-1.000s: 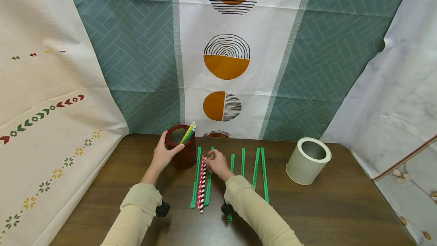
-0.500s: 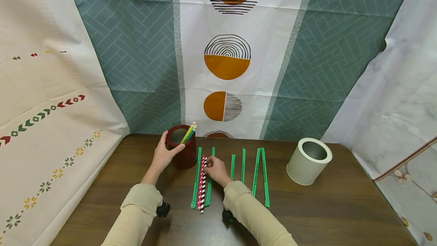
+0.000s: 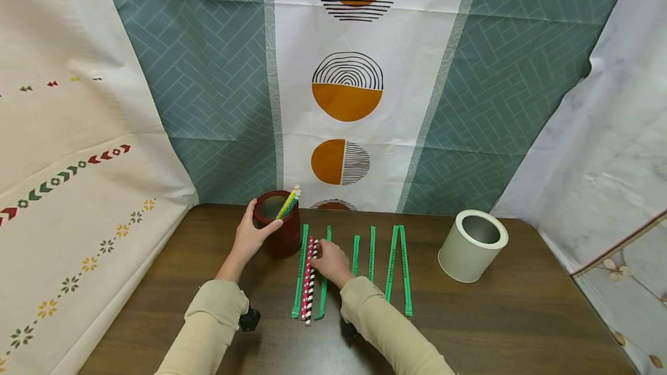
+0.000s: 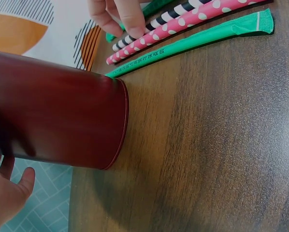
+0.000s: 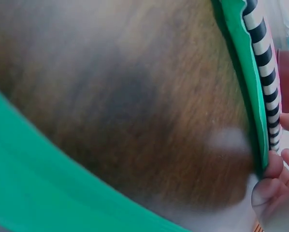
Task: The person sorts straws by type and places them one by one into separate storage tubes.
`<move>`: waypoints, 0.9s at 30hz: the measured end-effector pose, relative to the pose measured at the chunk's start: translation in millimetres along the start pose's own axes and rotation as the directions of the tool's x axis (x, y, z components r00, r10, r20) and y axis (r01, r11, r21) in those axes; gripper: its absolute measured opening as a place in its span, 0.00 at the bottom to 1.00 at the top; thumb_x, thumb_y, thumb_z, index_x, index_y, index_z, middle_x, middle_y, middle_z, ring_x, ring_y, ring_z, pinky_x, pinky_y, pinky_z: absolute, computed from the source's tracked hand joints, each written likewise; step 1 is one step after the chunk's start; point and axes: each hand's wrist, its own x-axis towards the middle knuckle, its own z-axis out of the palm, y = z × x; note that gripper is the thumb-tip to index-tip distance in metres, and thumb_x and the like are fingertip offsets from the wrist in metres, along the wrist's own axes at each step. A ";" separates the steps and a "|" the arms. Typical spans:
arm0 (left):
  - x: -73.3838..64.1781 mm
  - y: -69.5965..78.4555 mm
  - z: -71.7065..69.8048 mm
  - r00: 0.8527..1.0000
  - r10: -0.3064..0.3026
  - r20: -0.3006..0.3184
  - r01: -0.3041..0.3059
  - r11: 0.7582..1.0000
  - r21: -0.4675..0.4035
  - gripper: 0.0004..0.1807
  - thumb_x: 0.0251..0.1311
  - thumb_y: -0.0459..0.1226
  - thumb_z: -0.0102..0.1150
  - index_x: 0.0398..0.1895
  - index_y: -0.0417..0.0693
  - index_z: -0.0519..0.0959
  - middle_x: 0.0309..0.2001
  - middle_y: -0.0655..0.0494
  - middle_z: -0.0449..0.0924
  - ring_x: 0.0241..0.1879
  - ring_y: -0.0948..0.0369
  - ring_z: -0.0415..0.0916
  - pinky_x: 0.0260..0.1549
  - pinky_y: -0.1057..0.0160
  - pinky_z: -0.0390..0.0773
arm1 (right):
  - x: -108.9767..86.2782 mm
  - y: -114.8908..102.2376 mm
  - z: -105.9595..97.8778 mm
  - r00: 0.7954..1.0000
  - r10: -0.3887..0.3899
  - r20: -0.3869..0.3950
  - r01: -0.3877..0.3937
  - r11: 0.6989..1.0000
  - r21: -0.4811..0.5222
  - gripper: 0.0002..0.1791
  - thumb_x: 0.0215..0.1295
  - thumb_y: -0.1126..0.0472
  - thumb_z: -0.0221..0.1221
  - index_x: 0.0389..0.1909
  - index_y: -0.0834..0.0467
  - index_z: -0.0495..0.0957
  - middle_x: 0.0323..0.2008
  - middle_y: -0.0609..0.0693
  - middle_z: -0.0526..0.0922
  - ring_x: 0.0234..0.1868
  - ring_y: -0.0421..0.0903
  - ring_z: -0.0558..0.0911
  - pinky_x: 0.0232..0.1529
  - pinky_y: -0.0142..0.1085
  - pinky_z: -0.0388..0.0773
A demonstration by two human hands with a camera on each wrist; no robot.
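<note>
At lower centre, the right hand (image 3: 333,264) has closed in and pinches the striped straw (image 3: 311,291), so it is now held; the adjacent green straw (image 3: 323,294) shifted rightward. Left of centre, the left hand (image 3: 249,239) grips the red cup (image 3: 283,242).

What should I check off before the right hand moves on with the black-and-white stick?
1. Left hand holding the dark red cup: ok, gripped near its rim.
2. Cup upright: ok.
3. Room in its mouth: ok, only the yellow stick and green stick show, at one side.
4. Right hand at the black-and-white stick: ok.
5. Firm pinch on it: cannot tell.
6. Clear of neighbours: not ok, the pink stick lies close alongside.
</note>
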 end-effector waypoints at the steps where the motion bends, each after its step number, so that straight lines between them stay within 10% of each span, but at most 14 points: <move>1: -0.1 0.1 0.1 1.000 0.001 0.000 -0.001 1.000 0.001 0.53 0.46 0.56 0.60 0.69 0.54 0.39 0.69 0.49 0.45 0.68 0.50 0.44 0.60 0.44 0.54 | -0.2 -0.3 -0.4 1.000 0.000 0.000 0.000 1.000 -0.015 0.15 0.52 0.54 0.61 0.39 0.55 0.72 0.23 0.45 0.72 0.19 0.41 0.68 0.17 0.32 0.62; 12: -0.8 1.6 -0.3 1.000 0.002 -0.003 -0.002 1.000 0.001 0.53 0.46 0.56 0.60 0.69 0.52 0.39 0.69 0.49 0.45 0.68 0.50 0.44 0.61 0.44 0.53 | 0.4 3.6 -2.7 1.000 0.012 -0.011 -0.014 0.993 -0.114 0.16 0.49 0.52 0.63 0.36 0.55 0.72 0.22 0.48 0.75 0.17 0.42 0.71 0.15 0.34 0.66; 27: 0.7 -0.4 -0.7 1.000 0.001 0.004 -0.001 1.000 0.014 0.53 0.46 0.56 0.59 0.69 0.53 0.39 0.69 0.49 0.45 0.68 0.49 0.43 0.60 0.43 0.54 | 1.5 12.6 -13.1 0.998 0.028 0.064 -0.037 0.990 0.135 0.16 0.50 0.62 0.59 0.42 0.63 0.76 0.36 0.56 0.80 0.27 0.45 0.76 0.25 0.36 0.73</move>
